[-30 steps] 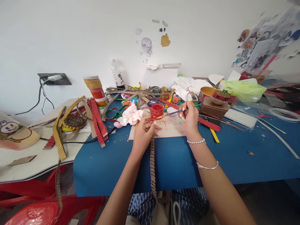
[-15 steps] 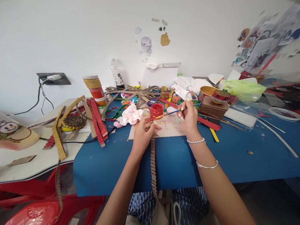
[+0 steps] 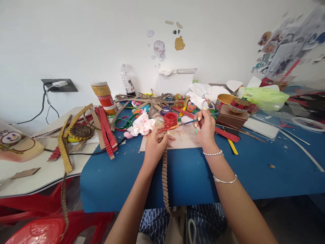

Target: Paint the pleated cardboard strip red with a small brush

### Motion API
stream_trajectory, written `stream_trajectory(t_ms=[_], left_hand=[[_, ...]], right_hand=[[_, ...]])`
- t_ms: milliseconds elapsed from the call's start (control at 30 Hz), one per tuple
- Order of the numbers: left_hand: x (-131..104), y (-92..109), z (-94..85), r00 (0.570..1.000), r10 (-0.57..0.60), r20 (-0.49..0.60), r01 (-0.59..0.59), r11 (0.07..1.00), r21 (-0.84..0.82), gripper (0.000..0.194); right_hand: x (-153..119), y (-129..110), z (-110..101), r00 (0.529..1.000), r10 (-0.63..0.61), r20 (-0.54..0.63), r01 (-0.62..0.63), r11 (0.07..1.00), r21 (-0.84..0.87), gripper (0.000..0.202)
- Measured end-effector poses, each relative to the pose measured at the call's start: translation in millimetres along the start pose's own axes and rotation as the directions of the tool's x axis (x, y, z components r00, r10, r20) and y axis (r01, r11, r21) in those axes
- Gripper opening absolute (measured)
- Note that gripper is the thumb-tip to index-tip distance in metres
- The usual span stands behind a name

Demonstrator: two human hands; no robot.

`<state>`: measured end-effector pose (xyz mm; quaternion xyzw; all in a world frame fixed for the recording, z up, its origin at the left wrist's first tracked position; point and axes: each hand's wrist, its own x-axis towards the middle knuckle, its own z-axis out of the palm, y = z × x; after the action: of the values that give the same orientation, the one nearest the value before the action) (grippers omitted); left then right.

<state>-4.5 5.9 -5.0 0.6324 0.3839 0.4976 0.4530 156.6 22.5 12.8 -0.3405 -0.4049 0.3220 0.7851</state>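
Observation:
My left hand (image 3: 157, 142) pinches a corrugated cardboard strip (image 3: 165, 176), whose brown tail hangs over the table's front edge toward my lap. In my right hand (image 3: 205, 127) is a thin blue paintbrush (image 3: 191, 121), tilted so its tip points left at the strip's upper part by my left fingers. That upper part looks red, though the fingers partly cover it. Just behind the brush tip stands an open jar of red paint (image 3: 171, 119). Under both hands lies a paint-stained pale board (image 3: 185, 140). Crumpled, red-stained tissue (image 3: 142, 124) sits left of my left hand.
Red (image 3: 105, 132) and yellow corrugated strips (image 3: 65, 149) lie at the left. A paint jar stack (image 3: 103, 98) and a bottle (image 3: 127, 81) stand behind. To the right are a brown box (image 3: 233, 117) bearing a red figure, a yellow-handled tool (image 3: 232, 146) and a tissue pack (image 3: 264, 97).
Both hands keep nearly the same pose, with the brush still at the strip. The whole view has shifted very slightly.

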Motion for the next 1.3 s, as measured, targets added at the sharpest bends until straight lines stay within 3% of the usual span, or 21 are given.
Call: stream_trajectory(t_ms=[367,800,1133,1300], left_hand=[[0.1,0.3,-0.2,1.000,0.003,-0.011,-0.003,1.000,-0.002,0.028],[1.4,-1.6,-0.6,1.000,0.004,0.009,-0.004,1.000,0.002,0.026],[0.0,4.4,2.3,0.999,-0.015,0.044,0.014,1.000,0.010,0.040],[-0.2,3.7,1.6,0.999,0.011,0.032,-0.012,0.999,0.038,0.035]], right_hand=[[0.8,1.9,-1.9,1.000,0.002,-0.019,-0.002,1.000,-0.004,0.038],[0.8,2.3,1.0,0.999,0.006,0.041,-0.008,0.999,0.041,0.036],[1.9,1.4,0.3,0.999,-0.012,-0.052,0.013,1.000,0.014,0.036],[2.4,2.6,-1.1,0.998,0.003,-0.064,-0.002,1.000,0.012,0.036]])
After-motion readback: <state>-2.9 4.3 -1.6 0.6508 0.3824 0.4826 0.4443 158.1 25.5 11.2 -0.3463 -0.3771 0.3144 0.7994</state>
